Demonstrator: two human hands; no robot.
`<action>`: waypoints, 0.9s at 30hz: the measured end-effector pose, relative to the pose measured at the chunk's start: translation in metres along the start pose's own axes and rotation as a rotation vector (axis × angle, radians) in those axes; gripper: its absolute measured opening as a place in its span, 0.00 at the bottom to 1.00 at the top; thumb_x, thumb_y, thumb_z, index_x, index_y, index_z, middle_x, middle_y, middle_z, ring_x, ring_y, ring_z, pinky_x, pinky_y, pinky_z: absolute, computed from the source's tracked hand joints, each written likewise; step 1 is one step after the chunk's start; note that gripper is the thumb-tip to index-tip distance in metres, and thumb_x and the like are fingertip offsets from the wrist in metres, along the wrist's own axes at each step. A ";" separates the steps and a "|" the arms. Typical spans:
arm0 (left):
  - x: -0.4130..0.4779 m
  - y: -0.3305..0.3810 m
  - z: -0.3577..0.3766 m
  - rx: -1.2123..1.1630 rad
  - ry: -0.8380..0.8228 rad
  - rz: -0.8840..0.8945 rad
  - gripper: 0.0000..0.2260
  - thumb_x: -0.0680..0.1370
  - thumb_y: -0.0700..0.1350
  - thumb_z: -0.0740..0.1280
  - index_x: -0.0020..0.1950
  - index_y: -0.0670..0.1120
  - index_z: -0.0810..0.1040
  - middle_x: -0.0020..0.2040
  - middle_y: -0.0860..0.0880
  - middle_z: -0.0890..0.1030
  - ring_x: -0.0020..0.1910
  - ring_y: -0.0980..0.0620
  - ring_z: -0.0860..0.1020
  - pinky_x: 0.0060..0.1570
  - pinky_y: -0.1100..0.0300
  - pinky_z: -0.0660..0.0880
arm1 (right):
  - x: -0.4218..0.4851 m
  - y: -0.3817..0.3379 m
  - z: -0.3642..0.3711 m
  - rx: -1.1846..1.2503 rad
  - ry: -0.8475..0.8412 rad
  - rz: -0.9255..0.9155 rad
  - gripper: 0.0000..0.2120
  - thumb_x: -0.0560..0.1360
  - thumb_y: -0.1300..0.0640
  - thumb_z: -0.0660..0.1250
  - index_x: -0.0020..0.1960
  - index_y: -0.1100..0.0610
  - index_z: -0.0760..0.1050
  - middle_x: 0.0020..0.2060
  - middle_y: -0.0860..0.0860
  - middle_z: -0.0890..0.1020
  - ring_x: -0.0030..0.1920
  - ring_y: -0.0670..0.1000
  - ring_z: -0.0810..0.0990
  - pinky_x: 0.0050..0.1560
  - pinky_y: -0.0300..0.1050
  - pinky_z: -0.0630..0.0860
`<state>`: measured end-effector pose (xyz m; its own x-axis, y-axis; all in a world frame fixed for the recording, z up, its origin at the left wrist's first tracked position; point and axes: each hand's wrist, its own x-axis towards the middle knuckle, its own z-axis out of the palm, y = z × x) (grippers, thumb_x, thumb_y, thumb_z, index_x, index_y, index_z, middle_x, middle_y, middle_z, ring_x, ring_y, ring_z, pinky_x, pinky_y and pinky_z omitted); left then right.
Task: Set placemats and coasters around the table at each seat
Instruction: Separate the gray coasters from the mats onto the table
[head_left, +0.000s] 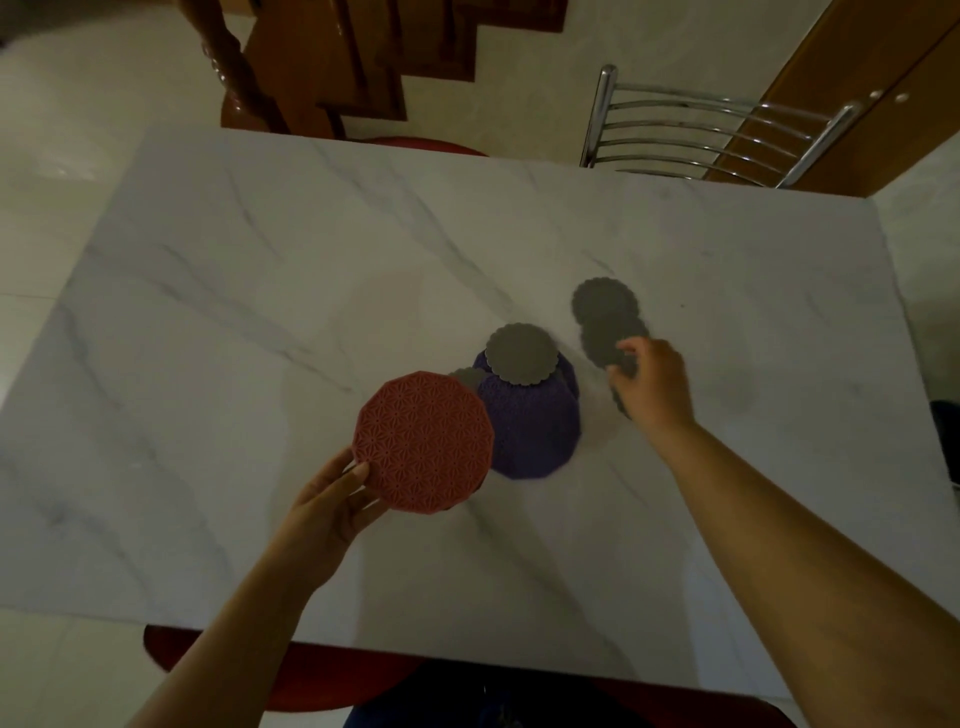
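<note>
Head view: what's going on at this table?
A person is sorting mats at the marble table. The left hand holds a pink placemat by its edge, overlapping a purple placemat. The right hand grips a grey coaster overlapping a farther coaster. A third coaster lies on the purple placemat. Nothing is set at a seat yet.

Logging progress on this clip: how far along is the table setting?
Done: nothing lies at a seat yet. In hand: the left grip holds the pink polygonal silicone placemat; the right grip pinches a grey scalloped round coaster. Left: purple patterned placemats and other grey coasters sit bunched mid-table on the white marble table.
</note>
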<state>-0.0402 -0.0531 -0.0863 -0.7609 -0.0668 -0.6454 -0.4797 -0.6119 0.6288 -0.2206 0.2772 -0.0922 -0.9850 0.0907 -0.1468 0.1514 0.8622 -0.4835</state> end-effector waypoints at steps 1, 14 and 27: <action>-0.001 0.000 -0.001 -0.003 0.008 -0.001 0.18 0.72 0.39 0.64 0.62 0.45 0.76 0.48 0.47 0.83 0.41 0.52 0.83 0.43 0.57 0.82 | 0.001 -0.014 0.008 0.019 -0.071 -0.075 0.18 0.73 0.56 0.68 0.62 0.59 0.73 0.59 0.59 0.78 0.58 0.60 0.76 0.55 0.48 0.72; 0.004 0.012 -0.006 -0.010 0.019 0.047 0.15 0.72 0.40 0.64 0.57 0.48 0.81 0.47 0.48 0.85 0.41 0.51 0.84 0.43 0.57 0.82 | 0.014 -0.080 0.057 -0.225 -0.243 0.007 0.37 0.69 0.43 0.71 0.68 0.63 0.62 0.65 0.61 0.70 0.65 0.62 0.67 0.66 0.55 0.65; 0.013 0.017 -0.009 -0.040 0.022 0.071 0.17 0.72 0.40 0.63 0.61 0.46 0.77 0.48 0.49 0.84 0.42 0.52 0.84 0.45 0.57 0.82 | 0.085 -0.074 0.027 0.359 -0.030 0.318 0.17 0.77 0.59 0.63 0.64 0.62 0.73 0.62 0.59 0.77 0.60 0.57 0.76 0.56 0.43 0.71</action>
<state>-0.0542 -0.0713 -0.0884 -0.7820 -0.1282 -0.6099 -0.4071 -0.6358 0.6557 -0.3133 0.2076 -0.0925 -0.8833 0.3029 -0.3579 0.4688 0.5669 -0.6774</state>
